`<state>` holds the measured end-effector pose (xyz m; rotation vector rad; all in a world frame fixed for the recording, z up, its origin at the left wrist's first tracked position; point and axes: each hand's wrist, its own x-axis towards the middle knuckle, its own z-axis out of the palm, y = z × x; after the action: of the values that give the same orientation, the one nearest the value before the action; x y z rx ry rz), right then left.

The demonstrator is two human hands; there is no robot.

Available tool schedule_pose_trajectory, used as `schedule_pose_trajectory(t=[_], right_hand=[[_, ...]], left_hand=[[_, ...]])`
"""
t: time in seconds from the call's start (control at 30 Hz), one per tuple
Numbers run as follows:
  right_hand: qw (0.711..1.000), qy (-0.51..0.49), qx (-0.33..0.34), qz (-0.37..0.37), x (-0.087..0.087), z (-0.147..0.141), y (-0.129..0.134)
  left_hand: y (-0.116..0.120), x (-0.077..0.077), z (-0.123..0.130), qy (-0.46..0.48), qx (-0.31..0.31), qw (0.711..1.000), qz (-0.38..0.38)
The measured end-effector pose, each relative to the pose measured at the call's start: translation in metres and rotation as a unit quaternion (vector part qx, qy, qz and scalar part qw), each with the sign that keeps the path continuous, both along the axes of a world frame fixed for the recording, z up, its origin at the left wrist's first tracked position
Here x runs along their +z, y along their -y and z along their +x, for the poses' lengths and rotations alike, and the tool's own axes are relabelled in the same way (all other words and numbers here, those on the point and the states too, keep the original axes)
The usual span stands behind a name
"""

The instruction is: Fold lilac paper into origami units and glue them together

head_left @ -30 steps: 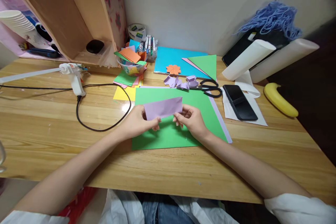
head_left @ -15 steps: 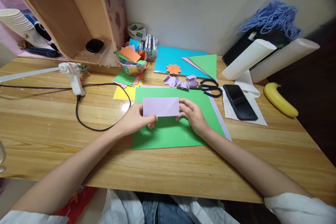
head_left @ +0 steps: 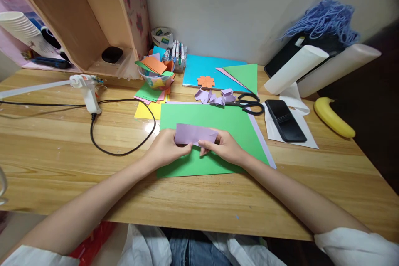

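Observation:
A small rectangle of purple paper (head_left: 195, 134) is held between both hands, tilted, over a large green sheet (head_left: 199, 166). My left hand (head_left: 166, 147) is closed on its left end, thumb along the lower edge. My right hand (head_left: 225, 146) pinches its right end, the thumb in front and the other fingers partly hidden behind. Beyond the hands, crumpled purple paper scraps (head_left: 218, 99) lie at the far edge of the green sheet, against black-handled scissors (head_left: 251, 104). An orange paper flower (head_left: 206, 82) sits on a blue sheet (head_left: 199, 66).
At left stands a white glue gun (head_left: 89, 93) with a looping black cord. A bowl of coloured paper pieces (head_left: 156, 79) is at the back, by several markers (head_left: 178, 54). To the right are a phone (head_left: 285, 120), a banana (head_left: 333, 117) and white rolls (head_left: 296, 70).
The purple paper has come down toward me and tilted, its face now darker. My right thumb has moved onto its front lower edge, and both hands have drawn closer together.

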<state>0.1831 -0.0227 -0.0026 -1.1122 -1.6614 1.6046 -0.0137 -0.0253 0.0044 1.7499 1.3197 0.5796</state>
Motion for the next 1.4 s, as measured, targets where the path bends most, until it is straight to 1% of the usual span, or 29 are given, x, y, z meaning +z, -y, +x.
schedule_pose_trajectory(t=[0.2, 0.37, 0.43, 0.5, 0.57, 0.6, 0.67, 0.77, 0.83, 1.1, 1.3, 1.4], right_hand=[[0.999, 0.032, -0.012, 0.009, 0.001, 0.0, 0.0], [0.999, 0.027, -0.037, -0.004, -0.001, -0.001, -0.002], [0.999, 0.026, -0.045, 0.0, -0.001, -0.001, -0.002], [0.998, 0.025, -0.052, 0.006, -0.001, -0.001, -0.002], [0.998, 0.026, -0.052, 0.01, -0.001, 0.0, -0.002], [0.998, 0.029, -0.049, 0.012, -0.001, 0.0, -0.002], [0.998, 0.036, -0.04, 0.014, 0.0, 0.0, -0.003], [0.998, 0.045, -0.028, 0.02, 0.0, 0.001, -0.003], [0.998, 0.051, -0.027, 0.027, 0.0, 0.0, -0.003], [0.996, 0.07, -0.028, 0.048, 0.001, 0.0, -0.002], [0.994, 0.082, -0.024, 0.062, 0.002, 0.0, -0.001], [0.995, 0.081, -0.019, 0.063, 0.002, 0.0, -0.001]], left_hand=[[-0.008, 0.005, -0.007, -0.061, 0.006, 0.997, 0.046], [-0.017, 0.012, -0.018, -0.091, 0.021, 0.994, 0.052], [-0.019, 0.015, -0.022, -0.125, 0.048, 0.988, 0.078], [-0.021, 0.018, -0.025, -0.173, 0.1, 0.97, 0.136], [-0.023, 0.02, -0.026, -0.188, 0.136, 0.953, 0.196], [-0.023, 0.021, -0.026, -0.177, 0.133, 0.95, 0.219], [-0.023, 0.021, -0.024, -0.132, 0.086, 0.957, 0.245], [-0.02, 0.019, -0.019, -0.083, 0.001, 0.964, 0.253], [-0.019, 0.016, -0.016, -0.077, -0.021, 0.965, 0.25], [-0.017, 0.011, -0.014, -0.082, -0.014, 0.965, 0.25], [-0.018, 0.009, -0.014, -0.067, 0.029, 0.959, 0.272], [-0.019, 0.009, -0.014, -0.062, 0.018, 0.959, 0.275]])
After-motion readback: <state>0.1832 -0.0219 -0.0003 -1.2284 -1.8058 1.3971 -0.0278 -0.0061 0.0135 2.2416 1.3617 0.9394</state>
